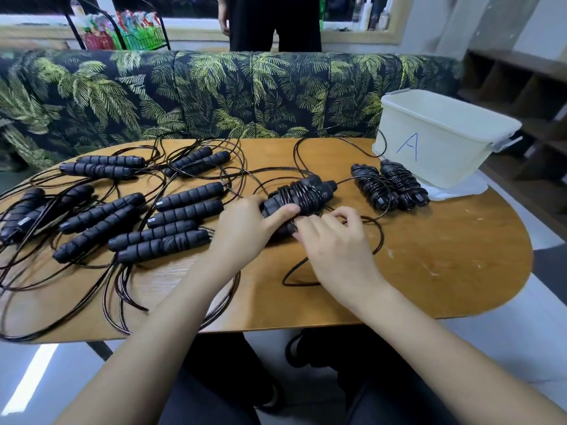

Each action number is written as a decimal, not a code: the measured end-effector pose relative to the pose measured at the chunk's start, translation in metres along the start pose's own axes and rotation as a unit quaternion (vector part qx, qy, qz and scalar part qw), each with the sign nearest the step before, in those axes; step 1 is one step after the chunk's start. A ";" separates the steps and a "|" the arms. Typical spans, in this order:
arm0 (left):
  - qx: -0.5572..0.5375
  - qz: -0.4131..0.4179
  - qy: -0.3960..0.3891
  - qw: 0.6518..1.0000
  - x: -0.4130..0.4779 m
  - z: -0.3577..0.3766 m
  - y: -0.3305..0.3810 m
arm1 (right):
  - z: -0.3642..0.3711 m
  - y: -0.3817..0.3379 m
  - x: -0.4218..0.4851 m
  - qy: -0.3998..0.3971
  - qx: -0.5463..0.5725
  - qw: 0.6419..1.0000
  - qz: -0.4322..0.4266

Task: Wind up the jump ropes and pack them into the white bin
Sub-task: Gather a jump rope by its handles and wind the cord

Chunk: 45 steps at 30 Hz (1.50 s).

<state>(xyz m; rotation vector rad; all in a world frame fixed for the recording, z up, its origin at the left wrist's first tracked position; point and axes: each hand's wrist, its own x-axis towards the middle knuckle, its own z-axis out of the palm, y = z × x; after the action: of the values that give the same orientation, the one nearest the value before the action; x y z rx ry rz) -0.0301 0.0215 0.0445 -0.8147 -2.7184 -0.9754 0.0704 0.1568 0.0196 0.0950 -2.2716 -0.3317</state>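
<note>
— Where is the jump rope (302, 194) that is being worked on?

— It lies on the wooden table (445, 259), near the middle. Its two black handles are side by side, and the cord is wrapped many times around their far half. The rest of the cord is loose and curls on the table towards five o'clock.

— And the hands?

— They are close together, both on this rope. The left hand (245, 231) grips the handles from nine o'clock, with the thumb laid over the top. The right hand (334, 243) comes from five o'clock. Its fingers are curled at the near end of the handles, where the loose cord passes. I think it pinches the cord, but the fingertips are partly hidden.

— Where is the white bin (441, 142)?

— At two o'clock from the rope, at the far right edge of the table. It stands upright with a blue letter A (408, 146) on its side. I cannot see inside it.

— Is something beside it?

— Yes, two wound ropes (389, 187) lie just in front of it, between the bin and the hands.

— And on the other side?

— From nine to eleven o'clock, many unwound ropes (129, 216) lie in pairs of handles, and their cords cross each other. Behind the table, at twelve o'clock, is a sofa (199, 93) with a palm-leaf print, and behind it a person in dark clothes (270, 23) stands.
</note>
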 end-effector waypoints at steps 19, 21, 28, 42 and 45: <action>0.087 0.172 -0.033 0.981 0.009 -0.023 0.007 | -0.011 0.060 0.052 -0.351 0.412 0.841 0.011; 0.083 0.181 -0.049 0.979 0.009 -0.028 0.005 | -0.010 0.059 0.052 -0.359 0.412 0.837 -0.011; 0.025 0.140 -0.038 0.989 0.016 -0.029 0.001 | -0.005 0.050 0.042 -0.190 0.350 0.917 -0.018; -0.449 -0.118 -0.249 0.850 -0.015 0.005 0.012 | -0.003 0.101 0.035 -0.121 0.307 0.928 0.175; -0.286 -0.052 -0.320 0.902 -0.008 -0.007 -0.003 | -0.006 0.112 0.032 -0.112 0.303 0.927 0.192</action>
<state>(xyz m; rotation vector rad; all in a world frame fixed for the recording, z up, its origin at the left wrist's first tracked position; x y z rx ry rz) -0.0258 0.0115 0.0459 -1.2844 -3.0379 -1.8746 0.0588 0.2582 0.0768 -0.0779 -2.4758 0.6009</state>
